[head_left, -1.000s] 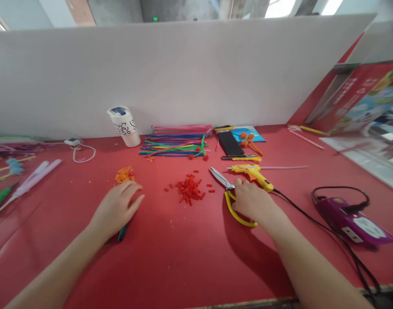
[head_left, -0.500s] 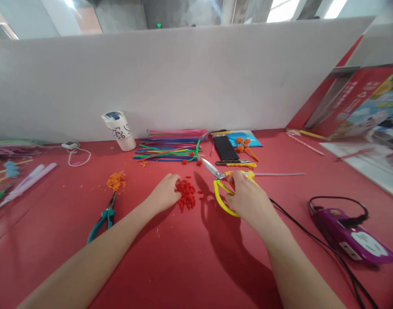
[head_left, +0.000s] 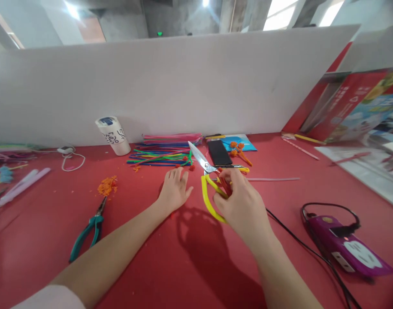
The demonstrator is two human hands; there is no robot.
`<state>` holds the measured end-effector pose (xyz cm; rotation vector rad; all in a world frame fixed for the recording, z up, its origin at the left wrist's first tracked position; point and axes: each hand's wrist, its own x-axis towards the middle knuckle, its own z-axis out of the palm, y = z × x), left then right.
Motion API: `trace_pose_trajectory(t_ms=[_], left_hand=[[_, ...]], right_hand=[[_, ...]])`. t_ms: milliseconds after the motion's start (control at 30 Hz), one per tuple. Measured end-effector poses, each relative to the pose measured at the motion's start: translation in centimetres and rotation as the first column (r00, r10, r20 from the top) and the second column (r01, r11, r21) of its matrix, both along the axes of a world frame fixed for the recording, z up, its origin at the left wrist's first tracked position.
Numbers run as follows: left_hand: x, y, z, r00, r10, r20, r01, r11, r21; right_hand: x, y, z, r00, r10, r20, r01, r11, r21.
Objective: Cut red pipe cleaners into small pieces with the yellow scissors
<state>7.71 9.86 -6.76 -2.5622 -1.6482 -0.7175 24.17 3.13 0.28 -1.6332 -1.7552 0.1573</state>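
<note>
My left hand [head_left: 174, 191] lies palm down on the red table with its fingers stretched out and apart. It covers the spot of the red pile, and only a small red bit [head_left: 171, 215] shows at its lower edge. My right hand [head_left: 240, 193] is closed round the yellow-handled scissors [head_left: 207, 166], held above the table with the blades pointing up and to the left. Something dark red shows beside the fingers at the handles; I cannot make out what it is. Behind both hands lies a bundle of coloured pipe cleaners [head_left: 158, 156].
Teal-handled pliers [head_left: 94, 225] and a heap of orange clippings [head_left: 107, 186] lie left. A white cup [head_left: 113, 135] stands behind. Farther back are a black phone [head_left: 219, 152] and orange pipe-cleaner flowers [head_left: 237, 149]. On the right sits a purple power strip [head_left: 344, 244] with a black cable.
My left hand has gone from gripping the edge of the red pile to lying flat over it. The scissors in my right hand have shifted left and been lifted slightly. The view has turned a little.
</note>
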Motion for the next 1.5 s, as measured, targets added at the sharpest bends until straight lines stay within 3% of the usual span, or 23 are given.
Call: trace_pose_trajectory(t_ms=[133, 200, 300, 400, 533, 700, 900, 1067, 1133, 1167, 1200, 1267, 1333, 1367, 1433, 1500], left_hand=[[-2.1, 1.7, 1.3, 0.996, 0.038, 0.079, -0.035, 0.998, -0.048], [-4.0, 1.7, 2.1, 0.993, 0.061, 0.105, -0.052, 0.994, -0.092], [-7.1, -0.1, 3.2, 0.993, 0.073, 0.096, -0.053, 0.978, -0.204], [-8.8, -3.2, 3.7, 0.996, 0.064, 0.062, -0.042, 0.948, -0.317], [-7.9, -6.4, 2.9, 1.0, 0.017, 0.005, -0.015, 0.964, -0.264], [-6.1, -6.7, 1.9, 0.995, 0.036, -0.096, -0.055, 0.978, -0.203], [-6.1, -7.0, 2.6, 0.997, -0.055, 0.045, 0.067, 0.947, -0.314], [-4.5, -7.0, 2.4, 0.992, 0.041, 0.116, 0.008, 0.919, -0.394], [-4.3, -7.0, 2.7, 0.968, 0.101, 0.229, 0.019, 0.883, -0.469], [-4.4, -7.0, 2.9, 0.944, 0.137, 0.301, 0.045, 0.849, -0.526], [-4.5, -7.1, 3.2, 0.883, 0.209, 0.42, 0.108, 0.781, -0.616], [-4.9, -7.4, 3.8, 0.752, 0.316, 0.579, 0.269, 0.654, -0.707], [-5.1, -7.7, 4.2, 0.519, 0.489, 0.701, 0.474, 0.517, -0.713], [-5.0, -7.9, 4.2, 0.42, 0.56, 0.715, 0.546, 0.473, -0.691], [-4.8, -8.3, 4.1, 0.291, 0.645, 0.707, 0.622, 0.434, -0.652], [-4.5, -8.6, 3.8, 0.251, 0.669, 0.7, 0.643, 0.425, -0.637]], right_hand=[[0.0, 0.3, 0.1, 0.985, 0.041, -0.17, -0.025, 0.995, 0.092], [0.2, 0.8, -0.2, 0.977, -0.006, -0.212, 0.011, 1.0, 0.022], [0.5, 1.8, -0.9, 0.992, -0.054, -0.11, 0.031, 0.978, -0.206], [0.3, 2.8, -1.4, 0.995, -0.071, 0.064, 0.085, 0.963, -0.257], [-1.0, 3.6, -1.0, 0.998, 0.05, 0.025, -0.041, 0.957, -0.286], [-2.1, 3.8, -1.8, 0.988, 0.144, -0.048, -0.151, 0.948, -0.278], [-1.1, 3.7, -3.9, 0.978, 0.137, -0.159, -0.174, 0.951, -0.255], [-0.8, 3.5, -3.4, 0.929, 0.153, -0.338, -0.249, 0.933, -0.261], [-1.1, 3.2, -3.2, 0.877, 0.14, -0.459, -0.287, 0.92, -0.268], [-1.3, 3.0, -3.2, 0.834, 0.134, -0.535, -0.325, 0.904, -0.279], [-1.6, 2.7, -3.3, 0.775, 0.13, -0.618, -0.385, 0.873, -0.299], [-2.3, 2.0, -3.4, 0.6, 0.106, -0.793, -0.566, 0.757, -0.327], [-3.1, 1.2, -3.6, 0.444, 0.049, -0.895, -0.719, 0.615, -0.323], [-3.5, 0.9, -3.7, 0.399, 0.027, -0.917, -0.748, 0.588, -0.308], [-4.1, 0.2, -3.8, 0.358, 0.003, -0.934, -0.775, 0.558, -0.295], [-4.5, -0.1, -3.9, 0.362, -0.007, -0.932, -0.78, 0.546, -0.306]])
